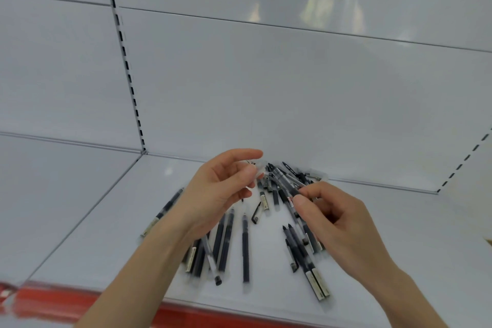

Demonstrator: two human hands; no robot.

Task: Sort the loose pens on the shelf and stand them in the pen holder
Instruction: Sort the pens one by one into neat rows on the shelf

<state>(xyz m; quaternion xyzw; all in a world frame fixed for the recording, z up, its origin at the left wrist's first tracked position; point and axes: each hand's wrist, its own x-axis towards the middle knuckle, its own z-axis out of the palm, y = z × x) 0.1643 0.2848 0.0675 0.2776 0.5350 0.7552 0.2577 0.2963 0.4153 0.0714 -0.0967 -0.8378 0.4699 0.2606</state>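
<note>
Right hand [340, 224] pinches a pen [285, 184]; left hand [221, 189] half-curled, hold unclear. A slack pinch could drop it into the pile [246, 247].

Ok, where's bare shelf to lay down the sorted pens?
Bare shelf lies left of the leftmost pen, out to the seam, and right of the right hand, toward the slotted upright. The middle is crowded: the pen pile spreads under the left hand and back to the rear panel.

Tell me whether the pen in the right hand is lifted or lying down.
Lifted: the right hand pinches the pen, tip angled up above the loose pens.
</note>
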